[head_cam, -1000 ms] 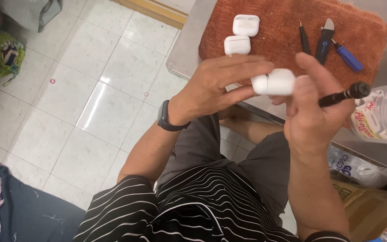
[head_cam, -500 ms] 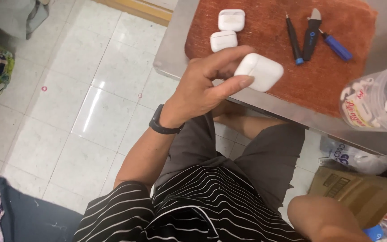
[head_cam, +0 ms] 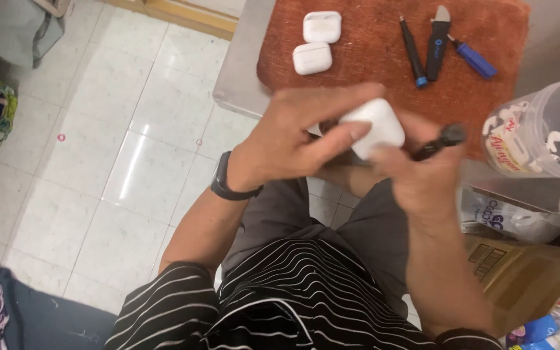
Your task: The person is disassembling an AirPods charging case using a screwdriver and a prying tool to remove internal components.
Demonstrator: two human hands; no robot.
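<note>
My left hand (head_cam: 299, 133) grips a white earbud case (head_cam: 374, 126) in front of my chest, fingers wrapped over its top. My right hand (head_cam: 416, 175) is pressed against the case from below and the right, and it holds a thin black tool (head_cam: 439, 142) whose tip points up to the right. Both hands hover over the near edge of a rust-coloured mat (head_cam: 384, 58) on a metal table (head_cam: 238, 78). The underside of the case is hidden by my fingers.
Two more white earbud cases (head_cam: 322, 27) (head_cam: 312, 58) lie on the mat's far left. A black pen-like tool (head_cam: 413, 52), a black pry tool (head_cam: 437, 42) and a blue screwdriver (head_cam: 473, 58) lie at the far right. A clear plastic jar (head_cam: 539, 129) lies at right; a cardboard box (head_cam: 507, 272) sits below.
My right hand, out of sight half a second ago, has come back up with the black tool and now meets the case. The left hand has lowered the case slightly toward my body.
</note>
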